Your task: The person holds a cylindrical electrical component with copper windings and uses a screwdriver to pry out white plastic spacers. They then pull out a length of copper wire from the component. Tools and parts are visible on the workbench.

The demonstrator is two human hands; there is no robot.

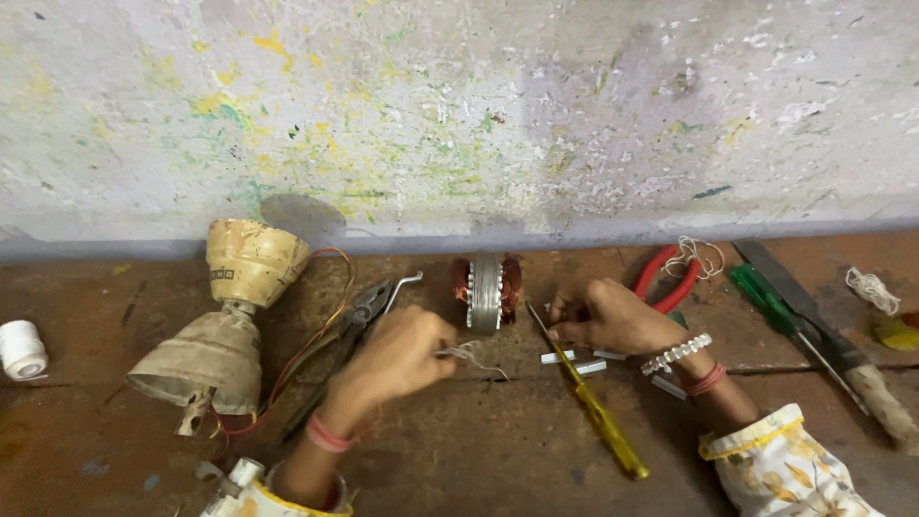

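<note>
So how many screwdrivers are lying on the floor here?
2. A yellow-handled screwdriver lies between the hands, angled toward the motor stator. A green-handled screwdriver lies at right beside the red pliers. Others may be hidden.

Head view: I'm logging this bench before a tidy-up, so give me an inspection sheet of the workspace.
Surface: worn brown floor, stained.
Job's things: copper-wound motor stator, upright; white thread pinched in the left hand.
Clutter: yellow screwdriver, pliers, red-handled cutters, green screwdriver, file, white sleeve pieces, thread spool, cream fan housing.
Hands: right hand beside the stator.
Cables: coloured wires from the housing.
Surroundings: paint-spattered wall.
</note>
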